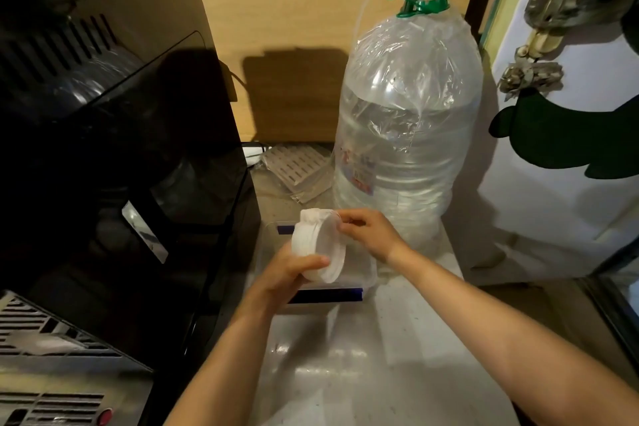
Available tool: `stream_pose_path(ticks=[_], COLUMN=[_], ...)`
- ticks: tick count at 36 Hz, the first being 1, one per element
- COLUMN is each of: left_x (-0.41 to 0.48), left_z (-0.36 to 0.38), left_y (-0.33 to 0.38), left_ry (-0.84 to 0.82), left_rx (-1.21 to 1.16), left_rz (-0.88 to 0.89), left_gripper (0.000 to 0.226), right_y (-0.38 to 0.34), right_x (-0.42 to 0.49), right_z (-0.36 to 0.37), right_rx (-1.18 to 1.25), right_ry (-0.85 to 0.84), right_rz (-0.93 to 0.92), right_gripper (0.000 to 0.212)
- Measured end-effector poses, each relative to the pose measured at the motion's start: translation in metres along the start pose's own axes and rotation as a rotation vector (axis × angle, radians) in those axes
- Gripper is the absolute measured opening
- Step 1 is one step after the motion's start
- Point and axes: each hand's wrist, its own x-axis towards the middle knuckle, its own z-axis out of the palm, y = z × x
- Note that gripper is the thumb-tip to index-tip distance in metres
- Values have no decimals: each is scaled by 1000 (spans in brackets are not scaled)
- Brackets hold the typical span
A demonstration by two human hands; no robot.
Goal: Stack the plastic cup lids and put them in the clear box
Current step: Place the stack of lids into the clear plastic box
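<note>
A stack of white plastic cup lids point(316, 245) lies on its side in the air, just above the clear box point(366, 273) with dark blue clips. My left hand point(288, 273) grips the stack from below and the near side. My right hand point(368, 233) pinches the rim of the outermost lid at the stack's top right. The hands and the stack hide most of the inside of the box.
A black machine point(121, 166) fills the left side. A big water bottle point(408, 121) with a green cap, wrapped in plastic film, stands behind the box. A slotted clear tray point(297, 166) lies at the back. A white fridge door point(570, 149) closes the right.
</note>
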Motion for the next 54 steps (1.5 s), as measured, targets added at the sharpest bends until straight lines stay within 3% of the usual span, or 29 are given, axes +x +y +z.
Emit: stream_pose_path(ticks=[2,6,10,15,21,24,27,31,34,37,40,43,46,54], left_x=[5,21,33,44,57,59,60,63,66,68,70,72,73,72], left_z=[-2,-10,-13,-24,-29,-30,-32,-33,-33,-34,-34,-34,-33,-32], left_y=[10,15,13,-4,-30,-42,-46,-46,-47,-46,-47,-47,-47,-47], left_ry=[17,130,154,158,106,95,35,-26,-66,-108,-124,-134,-136,-81], left_rx=[202,588,934,1141,1329,1367,1381,1376,1375,1375,1383,1376,1366,1394], left_rz=[22,39,40,-36,-208,-268,-331,-365,-401,-447,-479,-498,-491,-378], left_gripper=[76,110,112,110,113,111,108,104,101,100,99,99,100,95], right_y=[-6,-12,-8,7,38,49,60,69,68,68,73,76,81,83], right_x=[8,26,40,51,55,54,54,52,52,53,58,56,55,54], right_z=[-7,-21,-29,-26,3,14,21,28,32,38,42,43,43,46], right_rx=[3,-55,-147,-59,65,40,50,73,74,7,-50,-65,-75,-170], right_ry=[-24,-118,-233,-300,-262,-251,-256,-236,-205,-190,-149,-156,-172,-190], right_rz=[-25,-22,10,169,360,395,424,442,454,478,483,480,489,470], right_gripper=[30,30,35,41,23,12,23,14,26,17,28,15,46,50])
